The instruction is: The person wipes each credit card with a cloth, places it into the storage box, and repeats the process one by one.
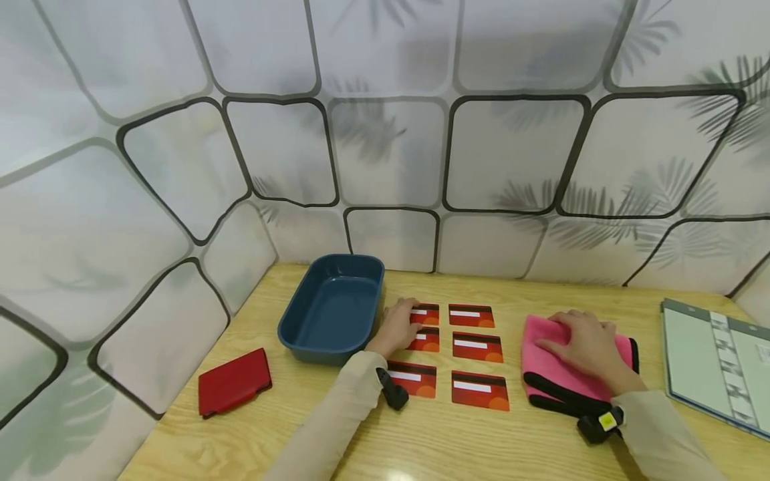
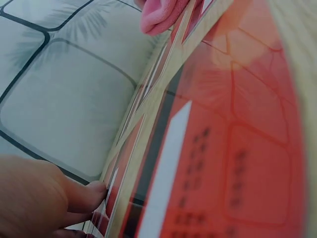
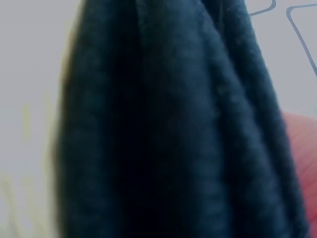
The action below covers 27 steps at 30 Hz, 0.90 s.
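Observation:
My left hand (image 1: 399,325) reaches over the left column of red bank cards, its fingertips at the far-left card (image 1: 428,314) and its thumb close to the middle-left card (image 1: 427,339). In the left wrist view, the thumb (image 2: 86,196) comes down at a card's edge, while the near-left card (image 2: 237,129) looms large. My right hand (image 1: 586,344) rests spread on top of a folded pink cloth (image 1: 538,354) with black edging. That black edging (image 3: 168,119) fills most of the right wrist view and hides the right hand there.
A second column of red cards (image 1: 478,344) lies right of the left one. Beside my left hand stands a blue basin (image 1: 331,314). A red wallet (image 1: 234,382) lies at the left and a pale green notebook (image 1: 694,361) at the right. A patterned curtain (image 1: 385,153) closes off the back.

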Available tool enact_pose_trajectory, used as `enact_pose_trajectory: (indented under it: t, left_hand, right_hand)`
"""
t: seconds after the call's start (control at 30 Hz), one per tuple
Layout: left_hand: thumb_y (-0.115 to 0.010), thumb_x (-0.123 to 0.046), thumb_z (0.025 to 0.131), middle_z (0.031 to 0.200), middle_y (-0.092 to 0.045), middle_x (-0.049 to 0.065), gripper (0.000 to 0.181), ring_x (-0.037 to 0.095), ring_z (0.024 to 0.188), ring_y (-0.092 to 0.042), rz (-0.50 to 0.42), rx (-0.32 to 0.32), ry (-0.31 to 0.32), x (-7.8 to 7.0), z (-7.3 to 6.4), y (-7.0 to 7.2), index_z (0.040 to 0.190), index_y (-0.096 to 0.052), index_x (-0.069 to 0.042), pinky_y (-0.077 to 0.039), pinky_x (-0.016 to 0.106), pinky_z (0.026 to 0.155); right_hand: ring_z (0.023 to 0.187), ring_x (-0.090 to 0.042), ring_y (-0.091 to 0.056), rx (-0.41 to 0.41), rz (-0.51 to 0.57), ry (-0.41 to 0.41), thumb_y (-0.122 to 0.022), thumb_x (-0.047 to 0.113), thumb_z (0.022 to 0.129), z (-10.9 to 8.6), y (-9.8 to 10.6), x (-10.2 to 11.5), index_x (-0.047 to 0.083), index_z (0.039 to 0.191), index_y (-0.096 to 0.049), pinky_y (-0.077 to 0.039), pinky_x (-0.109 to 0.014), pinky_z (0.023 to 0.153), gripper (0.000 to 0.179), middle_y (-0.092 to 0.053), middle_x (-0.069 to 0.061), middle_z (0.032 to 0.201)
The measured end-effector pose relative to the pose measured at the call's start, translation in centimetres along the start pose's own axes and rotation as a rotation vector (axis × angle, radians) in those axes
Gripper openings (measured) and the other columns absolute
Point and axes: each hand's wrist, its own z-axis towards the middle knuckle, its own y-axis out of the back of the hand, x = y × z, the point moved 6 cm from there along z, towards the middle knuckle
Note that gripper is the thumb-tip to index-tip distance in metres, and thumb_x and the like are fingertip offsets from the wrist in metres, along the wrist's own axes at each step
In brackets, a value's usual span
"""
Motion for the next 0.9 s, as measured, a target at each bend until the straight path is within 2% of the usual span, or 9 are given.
enact_pose_trajectory:
  t: [0.13, 0.37, 0.63, 0.9]
  left_hand:
    - [-0.064, -0.007, 0.091, 0.126, -0.060, 0.015, 0.036, 0.031, 0.120, -0.054, -0.004, -0.009, -0.005, 0.0, 0.3, -0.2, 0.126, -0.057, -0.003, -0.039, 0.047, 0.104]
    - [-0.068, -0.005, 0.087, 0.123, -0.062, 0.014, 0.033, 0.032, 0.118, -0.052, -0.021, -0.048, 0.008, 0.2, 0.6, 0.0, 0.120, -0.063, -0.005, -0.040, 0.046, 0.101]
    - [-0.070, -0.007, 0.086, 0.115, -0.060, 0.011, 0.029, 0.029, 0.112, -0.049, 0.089, -0.005, 0.003, 0.0, 1.1, 0.2, 0.113, -0.060, -0.008, -0.041, 0.040, 0.096]
    - [-0.075, -0.008, 0.081, 0.109, -0.059, 0.011, 0.029, 0.030, 0.110, -0.047, 0.086, 0.032, 0.065, 0.1, 1.6, 0.5, 0.105, -0.059, -0.008, -0.042, 0.041, 0.093]
  right_hand:
    - [0.094, -0.041, -0.054, -0.011, 0.000, 0.002, -0.079, 0.043, 0.075, 0.0, 0.4, 0.0, 0.002, 0.106, -0.068, -0.029, -0.059, 0.074, 0.053, -0.064, -0.021, 0.099]
    - [0.091, -0.039, -0.055, -0.024, -0.010, 0.014, -0.080, 0.041, 0.074, -0.2, 0.6, 0.2, 0.004, 0.102, -0.067, -0.029, -0.056, 0.072, 0.048, -0.064, -0.018, 0.093]
    - [0.087, -0.037, -0.054, -0.055, 0.011, 0.020, -0.082, 0.037, 0.073, -0.5, 0.5, 0.3, 0.004, 0.100, -0.068, -0.027, -0.052, 0.070, 0.045, -0.064, -0.016, 0.090]
    - [0.090, -0.040, -0.054, -0.050, 0.017, 0.009, -0.082, 0.035, 0.073, -0.5, 0.4, 0.5, 0.002, 0.102, -0.067, -0.027, -0.056, 0.073, 0.047, -0.065, -0.021, 0.094]
